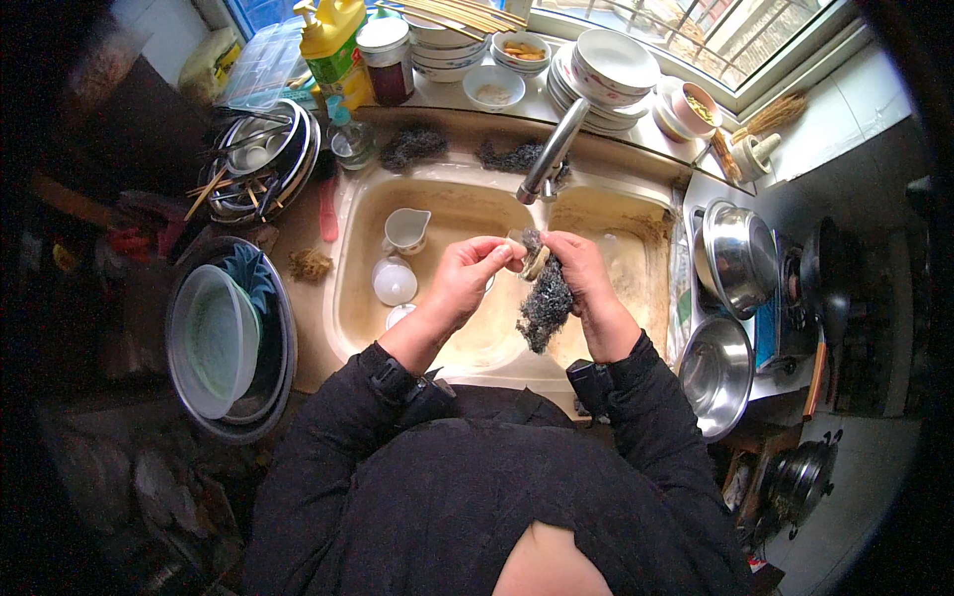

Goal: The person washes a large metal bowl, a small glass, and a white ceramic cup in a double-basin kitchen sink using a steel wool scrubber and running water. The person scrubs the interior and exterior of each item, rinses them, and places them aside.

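My right hand grips a dark steel-wool scourer that hangs down over the divider of the double sink. Beside it, my left hand pinches at a small yellowish piece at the scourer's upper end; what that piece is cannot be told. The faucet arches just above both hands. In the left basin, a white spouted jug stands near a white rounded lid or cup, and another white item lies partly behind my left forearm.
Bowls, plates, chopsticks and a yellow pump bottle line the windowsill. More dark scouring wool lies on the sink's back ledge. Stacked basins stand at left beside a brown fibre scrubber. Steel bowls and a pan are at right.
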`<control>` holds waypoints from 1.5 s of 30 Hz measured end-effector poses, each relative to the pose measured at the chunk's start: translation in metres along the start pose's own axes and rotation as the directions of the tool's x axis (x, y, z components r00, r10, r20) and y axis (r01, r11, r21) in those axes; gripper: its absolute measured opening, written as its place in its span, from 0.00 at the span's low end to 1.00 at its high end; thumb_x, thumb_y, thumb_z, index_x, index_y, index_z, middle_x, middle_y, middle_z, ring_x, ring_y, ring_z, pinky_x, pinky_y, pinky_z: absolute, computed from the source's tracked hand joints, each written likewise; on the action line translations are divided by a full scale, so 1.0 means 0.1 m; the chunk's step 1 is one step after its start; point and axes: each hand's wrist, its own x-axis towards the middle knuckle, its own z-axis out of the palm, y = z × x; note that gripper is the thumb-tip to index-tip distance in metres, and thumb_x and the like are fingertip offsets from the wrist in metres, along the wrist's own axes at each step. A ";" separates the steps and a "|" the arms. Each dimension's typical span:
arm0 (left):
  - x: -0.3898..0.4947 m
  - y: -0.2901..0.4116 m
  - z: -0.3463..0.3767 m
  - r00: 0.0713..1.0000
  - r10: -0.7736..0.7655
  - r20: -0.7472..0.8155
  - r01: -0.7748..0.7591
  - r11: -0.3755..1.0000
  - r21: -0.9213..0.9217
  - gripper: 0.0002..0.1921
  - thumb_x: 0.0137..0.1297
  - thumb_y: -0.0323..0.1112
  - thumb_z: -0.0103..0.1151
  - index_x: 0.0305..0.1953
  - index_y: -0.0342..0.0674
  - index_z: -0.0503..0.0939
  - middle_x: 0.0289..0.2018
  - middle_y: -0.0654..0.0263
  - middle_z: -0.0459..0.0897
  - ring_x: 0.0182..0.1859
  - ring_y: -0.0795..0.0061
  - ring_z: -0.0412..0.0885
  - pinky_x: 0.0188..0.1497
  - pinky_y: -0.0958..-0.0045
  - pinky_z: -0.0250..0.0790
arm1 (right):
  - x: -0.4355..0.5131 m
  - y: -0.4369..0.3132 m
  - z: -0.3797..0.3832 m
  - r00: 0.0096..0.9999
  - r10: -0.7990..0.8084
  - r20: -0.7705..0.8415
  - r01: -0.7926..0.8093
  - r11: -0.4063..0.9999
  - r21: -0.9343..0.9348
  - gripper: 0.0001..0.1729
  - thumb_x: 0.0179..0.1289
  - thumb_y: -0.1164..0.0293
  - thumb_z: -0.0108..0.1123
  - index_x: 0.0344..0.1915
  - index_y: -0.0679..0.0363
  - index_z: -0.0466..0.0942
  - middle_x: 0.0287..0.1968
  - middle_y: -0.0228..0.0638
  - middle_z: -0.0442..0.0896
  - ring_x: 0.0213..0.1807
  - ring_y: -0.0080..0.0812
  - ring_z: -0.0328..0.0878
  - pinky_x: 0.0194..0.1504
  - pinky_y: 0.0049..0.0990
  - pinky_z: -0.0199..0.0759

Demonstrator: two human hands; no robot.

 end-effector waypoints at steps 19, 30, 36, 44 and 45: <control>0.28 0.01 -0.16 0.995 -0.096 -0.035 0.095 0.995 -0.029 0.08 0.67 0.33 0.59 0.40 0.35 0.82 0.34 0.66 0.84 0.37 0.80 0.80 0.42 0.79 0.70 | -0.65 0.89 -0.21 0.754 0.097 0.650 0.551 0.444 -0.706 0.14 0.49 0.71 0.67 0.39 0.60 0.80 0.36 0.43 0.82 0.43 0.44 0.79 0.45 0.38 0.74; 0.36 0.00 -0.10 0.991 -0.081 -0.102 0.084 0.996 0.025 0.07 0.63 0.34 0.64 0.32 0.40 0.79 0.27 0.74 0.78 0.31 0.86 0.72 0.37 0.83 0.63 | -0.77 0.87 -0.20 0.787 0.056 0.615 0.588 0.235 -0.774 0.10 0.49 0.72 0.66 0.34 0.57 0.79 0.33 0.39 0.79 0.40 0.48 0.77 0.41 0.43 0.73; 0.39 -0.05 -0.09 0.988 -0.102 -0.118 0.106 0.994 0.030 0.08 0.62 0.35 0.65 0.30 0.39 0.79 0.26 0.72 0.80 0.31 0.85 0.73 0.38 0.81 0.63 | -0.69 0.98 -0.17 0.815 -0.104 0.570 0.575 0.262 -0.775 0.09 0.52 0.69 0.64 0.35 0.56 0.78 0.32 0.39 0.78 0.39 0.47 0.77 0.40 0.43 0.73; 0.42 -0.09 -0.13 0.992 -0.100 -0.074 0.103 0.994 0.047 0.07 0.65 0.35 0.62 0.34 0.39 0.80 0.28 0.71 0.80 0.32 0.84 0.74 0.39 0.81 0.65 | -0.65 0.93 -0.20 0.774 -0.132 0.619 0.614 0.393 -0.684 0.10 0.54 0.67 0.64 0.38 0.56 0.81 0.34 0.40 0.79 0.41 0.45 0.78 0.42 0.39 0.74; 0.43 -0.10 -0.14 0.990 -0.113 -0.083 0.117 0.992 0.051 0.07 0.66 0.36 0.61 0.34 0.39 0.81 0.29 0.71 0.80 0.32 0.84 0.74 0.39 0.81 0.65 | -0.64 0.89 -0.21 0.802 -0.127 0.583 0.578 0.409 -0.706 0.10 0.55 0.67 0.65 0.38 0.57 0.81 0.34 0.40 0.80 0.41 0.45 0.78 0.43 0.39 0.74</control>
